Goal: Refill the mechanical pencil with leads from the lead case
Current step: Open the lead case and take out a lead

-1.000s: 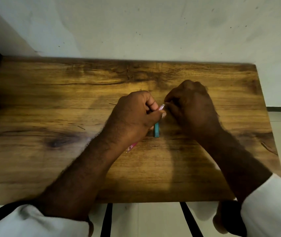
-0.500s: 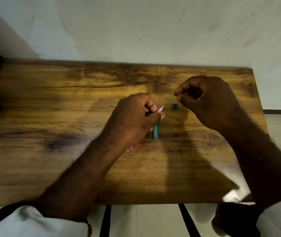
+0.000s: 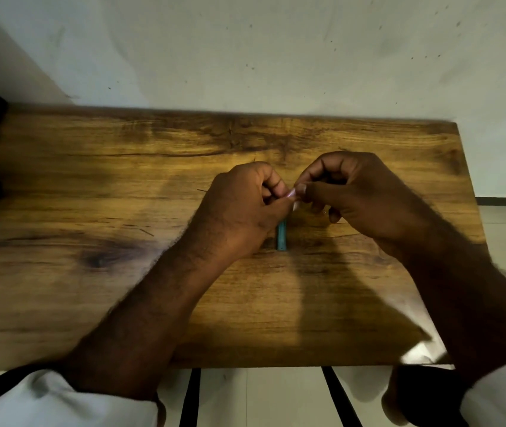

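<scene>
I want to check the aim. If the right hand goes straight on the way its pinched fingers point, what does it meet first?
Probably the pale end of the pencil held in the left hand. The right hand points its fingers left at it, almost touching; depth is unclear.

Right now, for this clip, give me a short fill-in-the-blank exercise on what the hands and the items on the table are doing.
1. The left hand grips the pencil, whose visible end is ____ in colour.
2. The teal lead case lies on the ____ table.
3. The right hand meets that pencil end with pinched ____.
4. Both sleeves are ____.

Missing words: pink; wooden; fingers; white
</scene>
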